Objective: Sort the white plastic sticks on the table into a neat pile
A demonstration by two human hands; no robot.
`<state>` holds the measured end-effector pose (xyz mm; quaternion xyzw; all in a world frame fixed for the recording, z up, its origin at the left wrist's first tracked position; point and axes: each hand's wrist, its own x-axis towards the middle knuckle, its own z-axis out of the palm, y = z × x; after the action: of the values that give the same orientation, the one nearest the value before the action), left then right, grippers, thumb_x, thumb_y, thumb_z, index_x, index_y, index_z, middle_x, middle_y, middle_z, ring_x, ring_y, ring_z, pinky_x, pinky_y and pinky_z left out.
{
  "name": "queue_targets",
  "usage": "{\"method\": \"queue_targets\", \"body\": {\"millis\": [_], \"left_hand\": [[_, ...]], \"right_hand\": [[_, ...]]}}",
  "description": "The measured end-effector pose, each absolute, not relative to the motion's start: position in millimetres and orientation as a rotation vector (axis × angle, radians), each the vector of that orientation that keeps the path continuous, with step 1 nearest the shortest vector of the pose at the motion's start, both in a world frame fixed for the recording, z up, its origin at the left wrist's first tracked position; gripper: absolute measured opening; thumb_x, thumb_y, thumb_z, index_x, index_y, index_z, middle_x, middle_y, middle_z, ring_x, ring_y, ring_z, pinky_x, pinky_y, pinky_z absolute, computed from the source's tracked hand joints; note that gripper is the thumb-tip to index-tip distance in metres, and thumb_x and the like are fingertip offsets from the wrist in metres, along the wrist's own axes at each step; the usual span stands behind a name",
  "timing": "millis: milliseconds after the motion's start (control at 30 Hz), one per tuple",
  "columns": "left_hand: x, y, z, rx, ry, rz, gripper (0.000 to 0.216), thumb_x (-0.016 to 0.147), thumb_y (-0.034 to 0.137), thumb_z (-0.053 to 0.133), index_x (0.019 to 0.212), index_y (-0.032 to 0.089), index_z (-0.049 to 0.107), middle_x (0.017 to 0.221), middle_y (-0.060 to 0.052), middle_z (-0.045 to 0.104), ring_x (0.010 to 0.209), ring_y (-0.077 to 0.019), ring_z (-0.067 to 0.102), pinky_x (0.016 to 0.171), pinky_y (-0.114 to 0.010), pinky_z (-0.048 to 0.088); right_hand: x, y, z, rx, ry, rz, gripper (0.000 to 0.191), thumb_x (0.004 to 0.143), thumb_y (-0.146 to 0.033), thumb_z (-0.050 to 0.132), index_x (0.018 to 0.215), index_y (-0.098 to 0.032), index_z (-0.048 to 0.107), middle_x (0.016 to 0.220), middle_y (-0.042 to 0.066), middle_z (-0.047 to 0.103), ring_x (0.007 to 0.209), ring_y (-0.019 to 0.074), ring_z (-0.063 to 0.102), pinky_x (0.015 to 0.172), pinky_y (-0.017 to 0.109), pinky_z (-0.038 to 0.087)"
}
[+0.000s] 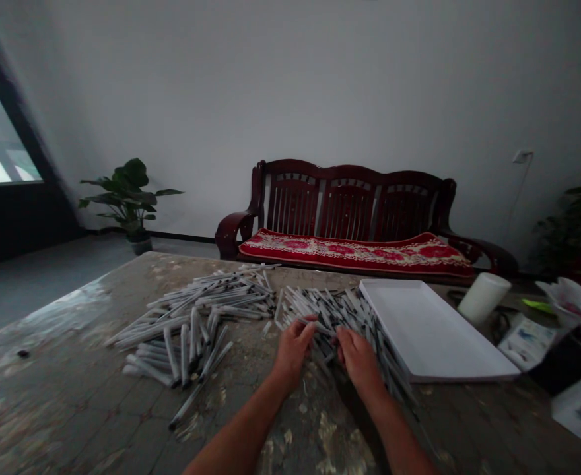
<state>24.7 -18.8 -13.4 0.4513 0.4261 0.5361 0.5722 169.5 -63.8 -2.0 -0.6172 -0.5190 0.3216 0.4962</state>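
Observation:
My left hand is closed in a pinch on a thin, pale pen, which points toward my right hand. With its fingers curled together, my right hand is closed at the pen's other end; what exactly sits between those fingertips is hard to make out. Both hands are over the near edge of a heap of pens, whitish and translucent with dark parts. To the left lies a second heap of similar pens, spread in several directions on the table.
A shallow white tray stands right of the pens on the stone-patterned table. Farther right are a white roll, a small printed box and a dark container. Behind the table stands a wooden bench with a red cover.

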Motion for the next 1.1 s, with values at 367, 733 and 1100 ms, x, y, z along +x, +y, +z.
{"method": "queue_targets", "body": {"millis": [367,733,1100], "left_hand": [[21.6,-19.9,-5.3,0.807,0.945,1.302,0.053,0.048,0.056,0.086,0.078,0.013,0.075,0.068,-0.002,0.067,0.051,-0.0076,0.05,0.045,-0.019,0.032],[19.5,-20.4,-2.6,0.771,0.986,1.287,0.058,0.044,0.057,0.086,0.078,0.012,0.075,0.064,-0.001,0.066,0.046,-0.0046,0.04,0.041,-0.018,0.024],[18.6,-19.5,-2.0,0.773,0.982,1.27,0.063,0.043,0.059,0.085,0.083,0.012,0.075,0.066,-0.001,0.065,0.043,-0.0023,0.03,0.041,-0.019,0.014]], "right_hand": [[178.2,-60.4,-2.6,-1.501,-1.2,0.83,0.047,0.083,-0.065,0.044,0.064,-0.024,0.056,0.046,-0.004,0.042,0.042,0.015,0.037,0.045,0.029,0.028],[177.6,-61.5,7.6,-1.454,-1.193,0.791,0.04,0.073,-0.052,0.058,0.095,-0.02,0.068,0.078,0.005,0.07,0.062,0.0213,0.062,0.049,0.029,0.04],[176.0,-56.1,-1.1,-1.435,-1.194,0.656,0.035,0.076,-0.049,0.059,0.092,-0.02,0.071,0.077,0.003,0.071,0.058,0.0186,0.06,0.057,0.03,0.047]]}}
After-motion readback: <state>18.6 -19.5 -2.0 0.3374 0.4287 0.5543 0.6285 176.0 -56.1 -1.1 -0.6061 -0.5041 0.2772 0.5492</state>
